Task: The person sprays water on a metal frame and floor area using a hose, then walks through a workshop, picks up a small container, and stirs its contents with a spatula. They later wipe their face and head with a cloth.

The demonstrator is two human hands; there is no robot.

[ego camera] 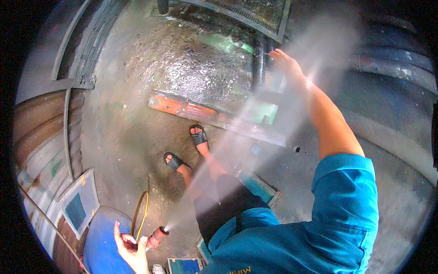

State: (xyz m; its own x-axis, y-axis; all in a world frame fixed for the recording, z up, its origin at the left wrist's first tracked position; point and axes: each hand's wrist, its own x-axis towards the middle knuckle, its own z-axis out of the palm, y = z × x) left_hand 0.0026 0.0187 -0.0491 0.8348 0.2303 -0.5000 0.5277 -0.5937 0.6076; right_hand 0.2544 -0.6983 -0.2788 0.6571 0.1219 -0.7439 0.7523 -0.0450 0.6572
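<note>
My left hand [131, 248] is at the lower left, gripping a red hose nozzle [158, 237], with its index finger raised. Part of the grip is hidden behind the fingers. From the nozzle's mouth, a widening water spray [219, 164] crosses over my legs towards the upper right. There it strikes my right wrist and forearm and scatters into mist. My right hand [289, 65] is stretched out with nothing in it, its fingers extended near a dark vertical pipe [260, 61]. A yellow hose [145, 214] loops up behind my left hand.
A low orange-painted curb [184, 107] crosses the wet concrete floor [123, 137] before my sandalled feet. Framed screens lean at the left [78, 203], bottom [186, 265] and beside my leg [263, 188]. A blue drum [102, 236] stands near my left hand. Above is a metal grate [253, 13].
</note>
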